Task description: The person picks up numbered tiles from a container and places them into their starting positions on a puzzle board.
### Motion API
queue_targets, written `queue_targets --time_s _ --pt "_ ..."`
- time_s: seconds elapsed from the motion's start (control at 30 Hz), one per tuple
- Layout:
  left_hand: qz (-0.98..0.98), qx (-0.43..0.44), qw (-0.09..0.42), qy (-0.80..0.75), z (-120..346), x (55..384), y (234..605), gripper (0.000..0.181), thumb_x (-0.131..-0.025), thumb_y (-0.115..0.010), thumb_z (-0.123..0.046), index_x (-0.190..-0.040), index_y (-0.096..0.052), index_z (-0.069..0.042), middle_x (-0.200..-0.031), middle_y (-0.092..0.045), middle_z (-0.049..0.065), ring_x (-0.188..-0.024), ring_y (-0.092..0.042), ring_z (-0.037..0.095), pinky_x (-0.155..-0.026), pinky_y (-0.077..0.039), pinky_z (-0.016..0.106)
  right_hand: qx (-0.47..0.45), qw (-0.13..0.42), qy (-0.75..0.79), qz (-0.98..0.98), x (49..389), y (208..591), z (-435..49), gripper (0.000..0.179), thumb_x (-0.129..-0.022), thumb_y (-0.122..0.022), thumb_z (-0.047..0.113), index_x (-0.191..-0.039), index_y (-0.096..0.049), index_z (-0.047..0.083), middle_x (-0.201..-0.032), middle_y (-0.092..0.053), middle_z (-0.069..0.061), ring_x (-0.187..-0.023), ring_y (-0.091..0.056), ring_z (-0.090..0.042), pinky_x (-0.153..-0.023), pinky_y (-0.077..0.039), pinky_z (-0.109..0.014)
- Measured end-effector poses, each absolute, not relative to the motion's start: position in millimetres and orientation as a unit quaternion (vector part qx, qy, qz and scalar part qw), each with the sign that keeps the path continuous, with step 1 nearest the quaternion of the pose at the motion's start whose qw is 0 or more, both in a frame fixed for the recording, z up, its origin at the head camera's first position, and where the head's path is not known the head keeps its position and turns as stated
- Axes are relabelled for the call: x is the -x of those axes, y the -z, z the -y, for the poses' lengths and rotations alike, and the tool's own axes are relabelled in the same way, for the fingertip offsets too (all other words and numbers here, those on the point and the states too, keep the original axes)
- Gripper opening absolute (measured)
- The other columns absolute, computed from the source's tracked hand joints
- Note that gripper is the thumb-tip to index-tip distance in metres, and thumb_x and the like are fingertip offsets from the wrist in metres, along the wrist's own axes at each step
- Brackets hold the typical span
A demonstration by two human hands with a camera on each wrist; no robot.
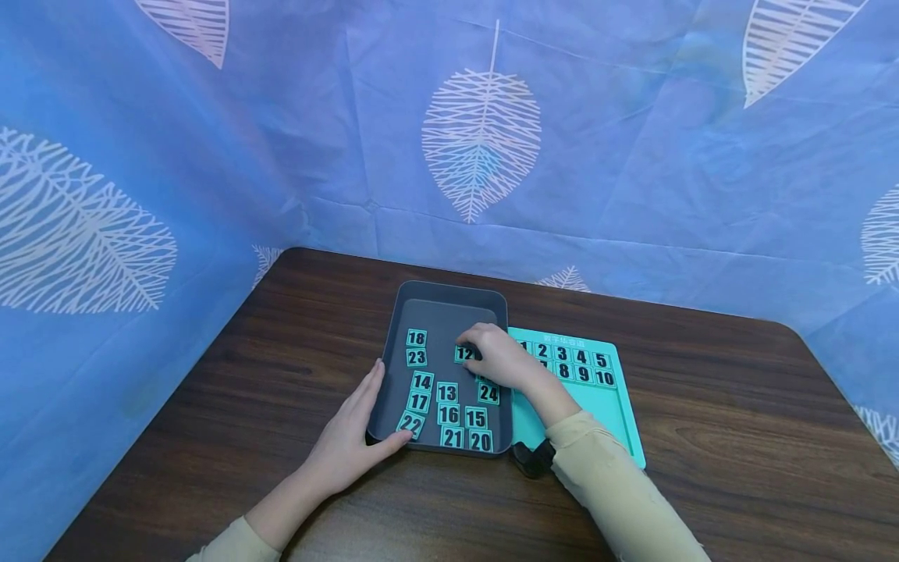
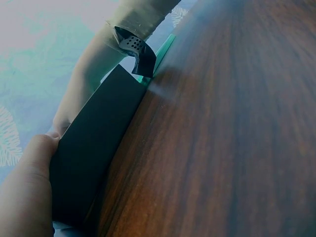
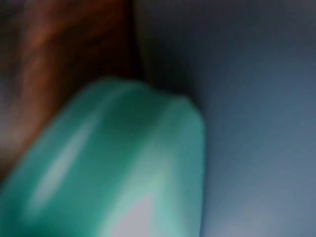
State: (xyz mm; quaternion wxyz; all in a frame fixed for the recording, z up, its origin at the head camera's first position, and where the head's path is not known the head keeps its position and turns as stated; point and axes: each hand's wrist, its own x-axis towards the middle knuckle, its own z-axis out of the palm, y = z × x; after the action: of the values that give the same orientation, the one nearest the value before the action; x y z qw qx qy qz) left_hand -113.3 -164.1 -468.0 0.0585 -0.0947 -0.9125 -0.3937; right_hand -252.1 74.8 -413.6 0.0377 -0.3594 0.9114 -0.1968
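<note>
In the head view my left hand (image 1: 346, 434) holds the dark grey tray (image 1: 438, 295) by its near left corner, fingers along the left wall and thumb over the front rim. My right hand (image 1: 502, 359) reaches inside the tray, thumb and index finger pinching the number tile 12 (image 1: 463, 354). Several teal number tiles lie around it, among them tile 18 (image 1: 417, 338), tile 13 (image 1: 447, 392) and tile 24 (image 1: 488, 393). The right hand partly covers one tile. The right wrist view is too blurred to show the fingers.
Against the tray's right side lies a teal number board (image 1: 628, 414), with tiles 1 to 5 in its top row and a second row ending at tile 10 (image 1: 605, 378). The right forearm crosses it. A brown wooden table (image 1: 737, 406) supports everything; a blue leaf-patterned cloth (image 1: 618, 156) hangs behind.
</note>
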Motion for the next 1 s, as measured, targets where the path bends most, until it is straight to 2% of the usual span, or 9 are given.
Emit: queue_targets --time_s 0.4,0.67,1.0 --pt "0.913 0.096 0.057 0.392 164.5 113.2 467.6 0.098 -0.083 -0.064 -0.059 -0.155 -0.009 -0.021 -0.159 -0.012 0.002 -0.142 -0.018 0.028 -0.104 -0.028 0.059 0.365 0.027 0.221 -0.904 249.4 410.3 -80.3 0.035 -0.088 -0.068 0.009 -0.12 -0.062 0.0 -0.116 -0.059 -0.012 -0.106 -0.054 -0.026 -0.087 -0.047 -0.039" --pt "0.913 0.099 0.061 0.39 163.9 112.2 466.4 0.099 -0.083 -0.065 -0.058 -0.155 -0.009 -0.02 -0.159 -0.012 0.003 -0.142 -0.019 0.029 -0.104 -0.028 0.059 0.354 0.029 0.262 -0.897 233.6 386.6 -102.3 0.036 -0.087 -0.068 0.008 -0.122 -0.061 0.001 -0.116 -0.057 -0.009 -0.101 -0.054 -0.025 -0.083 -0.048 -0.038" --pt "0.913 0.095 0.057 0.391 164.2 112.9 465.8 0.099 -0.083 -0.065 -0.058 -0.155 -0.009 -0.021 -0.159 -0.012 0.003 -0.142 -0.018 0.029 -0.104 -0.028 0.059 0.332 -0.015 0.259 -0.907 220.4 382.9 -145.3 0.036 -0.083 -0.073 0.005 -0.117 -0.063 0.001 -0.112 -0.06 -0.009 -0.095 -0.055 -0.024 -0.079 -0.049 -0.04"
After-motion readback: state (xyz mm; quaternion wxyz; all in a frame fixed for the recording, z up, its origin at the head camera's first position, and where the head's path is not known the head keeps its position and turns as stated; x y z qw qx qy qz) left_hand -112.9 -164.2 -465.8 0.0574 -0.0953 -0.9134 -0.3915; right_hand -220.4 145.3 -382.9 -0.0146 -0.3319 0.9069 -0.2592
